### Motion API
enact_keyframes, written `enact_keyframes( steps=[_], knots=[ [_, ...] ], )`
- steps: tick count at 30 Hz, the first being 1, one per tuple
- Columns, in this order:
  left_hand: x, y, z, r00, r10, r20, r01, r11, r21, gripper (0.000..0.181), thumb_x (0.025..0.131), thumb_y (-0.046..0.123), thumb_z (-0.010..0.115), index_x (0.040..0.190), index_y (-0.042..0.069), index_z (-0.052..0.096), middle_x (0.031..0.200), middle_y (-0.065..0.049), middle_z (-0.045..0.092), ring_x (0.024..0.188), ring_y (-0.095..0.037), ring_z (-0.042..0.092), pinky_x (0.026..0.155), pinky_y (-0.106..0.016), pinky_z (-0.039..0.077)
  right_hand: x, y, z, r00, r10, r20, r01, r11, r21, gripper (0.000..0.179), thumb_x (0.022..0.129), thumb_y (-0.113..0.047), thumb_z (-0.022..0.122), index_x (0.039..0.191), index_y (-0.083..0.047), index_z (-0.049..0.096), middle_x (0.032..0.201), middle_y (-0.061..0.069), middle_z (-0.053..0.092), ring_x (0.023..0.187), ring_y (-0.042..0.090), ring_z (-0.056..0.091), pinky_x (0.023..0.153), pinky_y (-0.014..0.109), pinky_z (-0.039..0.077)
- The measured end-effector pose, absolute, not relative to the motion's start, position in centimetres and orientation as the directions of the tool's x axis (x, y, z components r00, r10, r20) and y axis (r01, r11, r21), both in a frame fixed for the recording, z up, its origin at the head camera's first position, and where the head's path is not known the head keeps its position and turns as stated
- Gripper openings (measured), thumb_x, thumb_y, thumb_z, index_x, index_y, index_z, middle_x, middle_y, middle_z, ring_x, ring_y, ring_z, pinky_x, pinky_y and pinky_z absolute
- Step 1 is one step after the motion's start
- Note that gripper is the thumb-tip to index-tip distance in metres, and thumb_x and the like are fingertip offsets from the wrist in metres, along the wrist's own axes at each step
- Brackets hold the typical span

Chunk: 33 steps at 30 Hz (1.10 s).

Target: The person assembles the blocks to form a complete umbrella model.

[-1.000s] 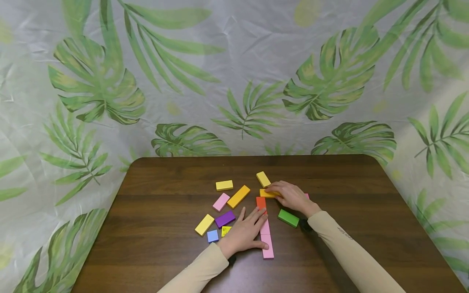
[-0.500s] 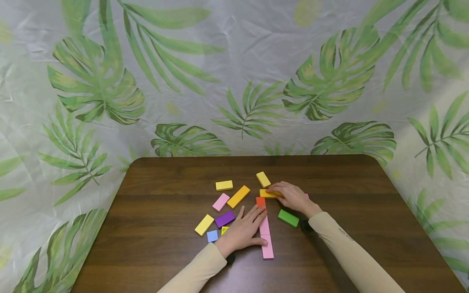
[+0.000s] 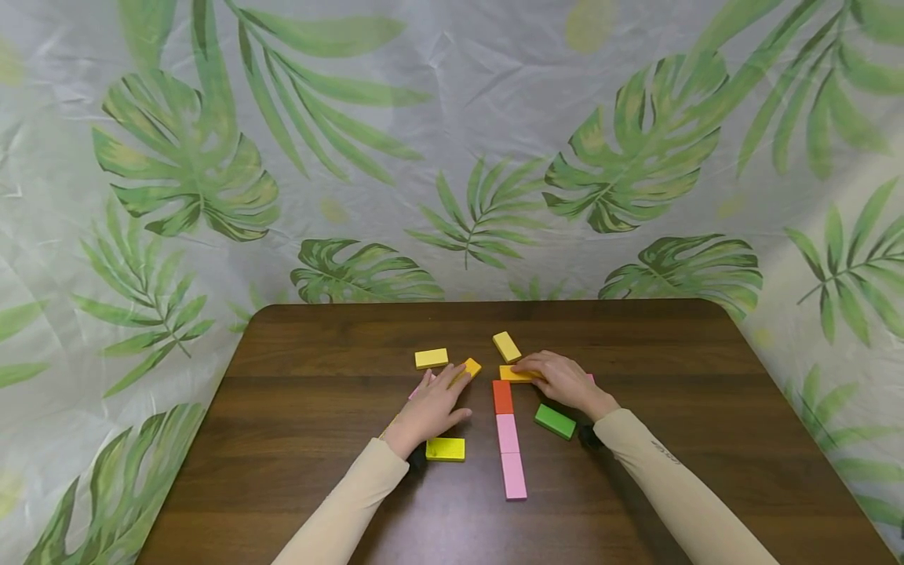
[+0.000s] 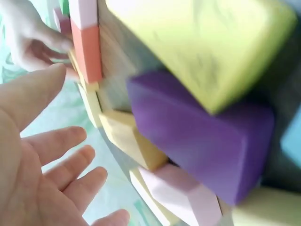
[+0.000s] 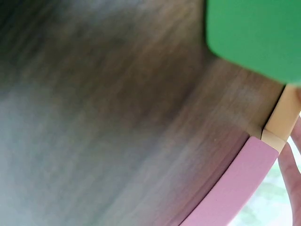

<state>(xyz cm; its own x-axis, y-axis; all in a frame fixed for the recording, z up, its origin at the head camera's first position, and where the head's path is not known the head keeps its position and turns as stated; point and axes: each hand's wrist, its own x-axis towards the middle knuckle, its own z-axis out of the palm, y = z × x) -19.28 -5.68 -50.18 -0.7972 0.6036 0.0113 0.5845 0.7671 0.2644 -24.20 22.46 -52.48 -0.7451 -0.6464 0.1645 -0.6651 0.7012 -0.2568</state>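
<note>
In the head view my left hand (image 3: 431,408) hovers over the left group of blocks, fingers spread, covering part of an orange block (image 3: 473,367). The left wrist view shows its relaxed fingers (image 4: 75,141) apart from the purple block (image 4: 197,127). My right hand (image 3: 563,383) holds the right end of another orange block (image 3: 514,373) between thumb and fingers. That block lies flat across the far end of a straight row made of a red block (image 3: 503,397) and two pink blocks (image 3: 508,433). A green block (image 3: 555,421) lies near the right wrist.
Pale yellow blocks lie behind, one at left (image 3: 431,359) and one tilted (image 3: 506,346). A bright yellow block (image 3: 446,450) sits by the left wrist. Beyond the right hand a pink block (image 5: 235,183) shows in the right wrist view. The wooden table (image 3: 636,502) meets a leaf-print cloth (image 3: 494,157).
My left hand has lifted off the red and pink row and moved left over the scattered blocks. The right hand stays at the orange block.
</note>
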Motion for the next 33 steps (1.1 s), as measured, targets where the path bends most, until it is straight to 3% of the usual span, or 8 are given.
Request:
enact_keyframes(
  steps=[7,19,33],
  knots=[
    [-20.8,-6.5,-50.1,-0.794,0.607,0.026,0.595,0.767,0.241,0.052,0.092,0.025,0.066,0.137,0.004,0.052,0.144,-0.015,0.042,0.130,-0.029,0.043,0.104,-0.056,0.032,-24.3,22.5,-52.5,-0.726,-0.665,0.176,-0.687,0.686,-0.240,0.037,0.085,0.002,0.068,0.120,-0.011,0.068,0.116,0.005,0.065,0.107,0.025,0.060,0.089,0.043,0.049],
    [-22.4,-5.7,-51.2,-0.781,0.620,0.077,0.623,0.764,0.168,0.046,0.086,0.016,0.073,0.130,0.008,0.061,0.131,-0.014,0.056,0.110,-0.027,0.059,0.094,-0.039,0.047,-24.3,22.5,-52.6,-0.726,-0.662,0.184,-0.686,0.680,-0.258,0.037,0.085,0.002,0.067,0.120,-0.011,0.068,0.116,0.006,0.065,0.106,0.026,0.060,0.088,0.044,0.049],
    [-23.1,-4.9,-51.5,-0.755,0.645,0.117,0.652,0.717,0.247,0.043,0.083,-0.008,0.063,0.124,0.005,0.064,0.128,-0.011,0.058,0.114,-0.025,0.058,0.095,-0.034,0.046,-24.3,22.5,-52.7,-0.756,-0.640,0.137,-0.650,0.710,-0.272,0.037,0.087,-0.001,0.066,0.123,-0.013,0.067,0.118,0.006,0.065,0.108,0.026,0.059,0.090,0.045,0.048]
  ],
)
